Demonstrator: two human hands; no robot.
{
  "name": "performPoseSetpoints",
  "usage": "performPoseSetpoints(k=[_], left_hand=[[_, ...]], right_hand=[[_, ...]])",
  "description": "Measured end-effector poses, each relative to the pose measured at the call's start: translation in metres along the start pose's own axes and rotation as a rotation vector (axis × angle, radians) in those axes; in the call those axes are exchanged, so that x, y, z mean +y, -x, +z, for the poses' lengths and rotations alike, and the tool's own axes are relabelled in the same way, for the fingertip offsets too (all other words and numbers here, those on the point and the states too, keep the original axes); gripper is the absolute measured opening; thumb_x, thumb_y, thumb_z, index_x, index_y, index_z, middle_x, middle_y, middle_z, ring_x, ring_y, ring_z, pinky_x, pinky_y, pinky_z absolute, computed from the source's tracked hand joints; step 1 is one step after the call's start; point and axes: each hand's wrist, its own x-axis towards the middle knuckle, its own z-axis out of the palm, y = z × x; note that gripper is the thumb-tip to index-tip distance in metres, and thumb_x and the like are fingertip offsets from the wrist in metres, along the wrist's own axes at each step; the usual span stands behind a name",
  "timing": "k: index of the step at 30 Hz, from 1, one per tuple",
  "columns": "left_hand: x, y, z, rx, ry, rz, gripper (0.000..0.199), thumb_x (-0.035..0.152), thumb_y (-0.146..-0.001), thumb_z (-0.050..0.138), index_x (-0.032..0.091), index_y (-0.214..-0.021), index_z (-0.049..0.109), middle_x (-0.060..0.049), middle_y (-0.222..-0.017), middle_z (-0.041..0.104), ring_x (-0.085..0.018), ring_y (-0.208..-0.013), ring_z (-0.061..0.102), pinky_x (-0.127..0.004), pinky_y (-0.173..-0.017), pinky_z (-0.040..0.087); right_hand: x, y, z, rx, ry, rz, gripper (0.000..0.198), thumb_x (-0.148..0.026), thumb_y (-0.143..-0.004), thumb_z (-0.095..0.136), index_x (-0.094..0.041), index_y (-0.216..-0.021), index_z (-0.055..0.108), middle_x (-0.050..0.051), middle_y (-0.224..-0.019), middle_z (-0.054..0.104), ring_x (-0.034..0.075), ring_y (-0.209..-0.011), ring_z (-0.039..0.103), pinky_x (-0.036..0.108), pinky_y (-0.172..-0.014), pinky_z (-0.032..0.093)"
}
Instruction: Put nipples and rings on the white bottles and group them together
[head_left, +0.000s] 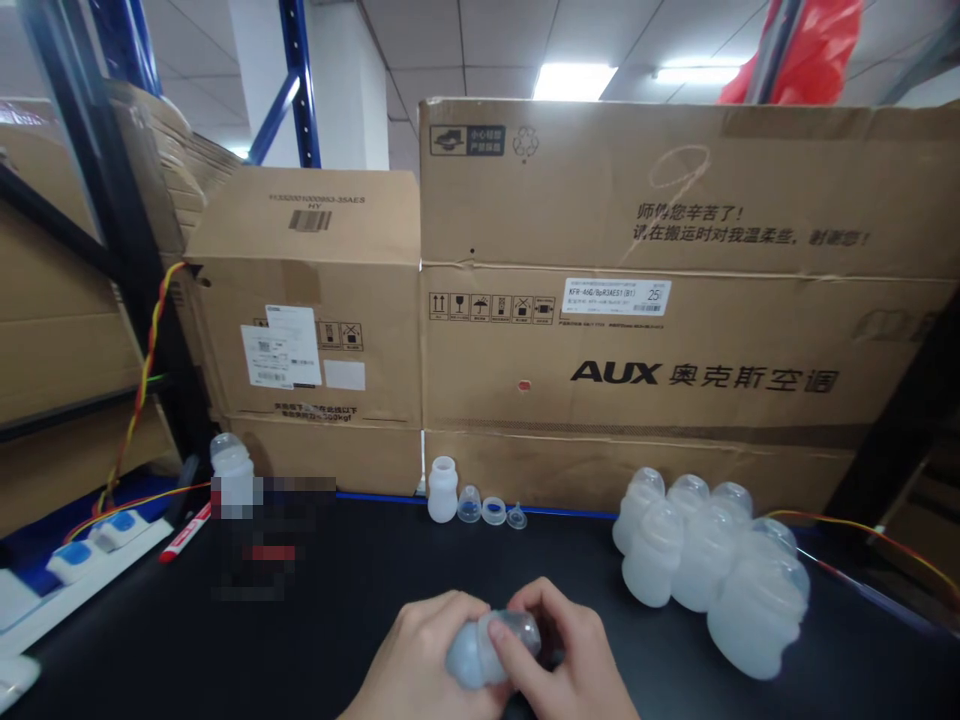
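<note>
Low at the near edge of the black table (pixel 360 600), a small translucent bottle (pixel 480 655) lies on its side between both hands, its clear cap (pixel 519 630) pointing right. The left hand (pixel 420 655) curls its fingers around the bottle's body, grasping it. The right hand (pixel 566 655) closes its thumb and fingers on the cap end, touching the cap. At the table's right stands a cluster of capped bottles (pixel 712 570); about 7 show, though overlap makes the count unsure. By the cardboard boxes (pixel 637 330) stand 1 open bottle (pixel 442 490), 1 loose cap (pixel 469 504), 1 ring (pixel 494 511) and 1 small teat (pixel 516 517). Another bottle (pixel 231 470) stands far left.
</note>
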Motion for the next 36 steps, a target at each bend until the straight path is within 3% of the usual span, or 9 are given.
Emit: performPoseSetpoints(k=[4,7,9,13,16,23,30,33,36], left_hand=[[-0.007,0.002,0.003,0.095,-0.103,0.125,0.04,0.023,-0.068,0.083,0.026,-0.106,0.071,-0.003,-0.099,0.08,-0.024,-0.089,0.077,-0.033,-0.077,0.063],[-0.018,0.002,0.002,-0.047,-0.144,0.128,0.08,0.03,-0.07,0.088,0.023,-0.143,0.057,-0.012,-0.137,0.072,-0.033,-0.122,0.07,-0.046,-0.102,0.06],[-0.027,0.001,0.002,-0.175,-0.173,0.087,0.095,0.037,-0.074,0.087,0.02,-0.157,0.044,-0.018,-0.154,0.059,-0.039,-0.139,0.059,-0.057,-0.115,0.05],[-0.036,-0.003,0.002,-0.375,-0.194,0.083,0.088,0.044,-0.087,0.076,0.018,-0.162,0.038,-0.018,-0.163,0.048,-0.04,-0.15,0.046,-0.066,-0.124,0.033],[-0.039,-0.005,0.003,-0.447,-0.203,0.097,0.076,0.054,-0.092,0.069,0.02,-0.157,0.048,-0.016,-0.161,0.051,-0.04,-0.151,0.044,-0.067,-0.124,0.032],[-0.055,-0.001,0.01,-0.418,-0.231,0.155,0.066,0.063,-0.094,0.064,0.027,-0.148,0.058,-0.014,-0.159,0.055,-0.041,-0.149,0.047,-0.07,-0.121,0.035],[-0.056,-0.002,0.011,-0.418,-0.246,0.173,0.065,0.063,-0.095,0.062,0.027,-0.148,0.058,-0.015,-0.158,0.056,-0.042,-0.148,0.048,-0.072,-0.119,0.037],[-0.048,-0.003,0.007,-0.423,-0.272,0.168,0.064,0.06,-0.093,0.066,0.025,-0.146,0.06,-0.015,-0.156,0.058,-0.041,-0.146,0.051,-0.069,-0.119,0.04],[-0.035,-0.007,0.003,-0.406,-0.331,0.139,0.057,0.051,-0.094,0.067,0.023,-0.144,0.062,-0.015,-0.155,0.059,-0.038,-0.143,0.055,-0.063,-0.118,0.045]], right_hand=[[-0.006,-0.002,0.0,0.141,-0.047,-0.054,0.026,-0.046,-0.093,0.07,-0.021,-0.097,0.065,0.0,-0.074,0.069,0.016,-0.062,0.065,0.023,-0.057,0.054],[-0.005,-0.004,-0.01,0.32,-0.025,-0.09,0.039,-0.042,-0.092,0.072,-0.022,-0.123,0.06,0.001,-0.087,0.073,0.017,-0.07,0.068,0.025,-0.067,0.058],[-0.001,-0.006,-0.02,0.382,0.002,-0.073,0.039,-0.043,-0.092,0.073,-0.023,-0.123,0.059,0.002,-0.092,0.074,0.019,-0.074,0.07,0.027,-0.07,0.059],[0.007,-0.012,-0.042,0.441,0.104,-0.064,0.036,-0.048,-0.094,0.071,-0.024,-0.121,0.064,0.004,-0.103,0.076,0.022,-0.086,0.072,0.032,-0.078,0.06],[0.012,-0.016,-0.054,0.484,0.231,-0.093,0.037,-0.05,-0.097,0.065,-0.028,-0.126,0.066,0.006,-0.114,0.073,0.026,-0.095,0.07,0.04,-0.084,0.058],[0.029,-0.023,-0.071,0.603,0.505,0.035,0.054,-0.066,-0.099,0.051,-0.026,-0.134,0.061,0.01,-0.106,0.073,0.033,-0.089,0.07,0.05,-0.077,0.057],[0.02,-0.023,-0.073,0.741,0.54,-0.171,0.05,-0.045,-0.102,0.056,-0.021,-0.145,0.051,0.018,-0.138,0.056,0.019,-0.07,0.061,0.039,-0.065,0.057],[0.019,-0.016,-0.058,0.61,0.464,-0.303,0.031,-0.031,-0.103,0.056,-0.024,-0.133,0.057,0.011,-0.12,0.063,0.019,-0.074,0.063,0.036,-0.073,0.059],[0.024,-0.01,-0.032,0.239,0.363,-0.323,0.031,-0.022,-0.104,0.049,-0.026,-0.134,0.054,0.009,-0.12,0.065,0.021,-0.103,0.069,0.033,-0.09,0.06]])
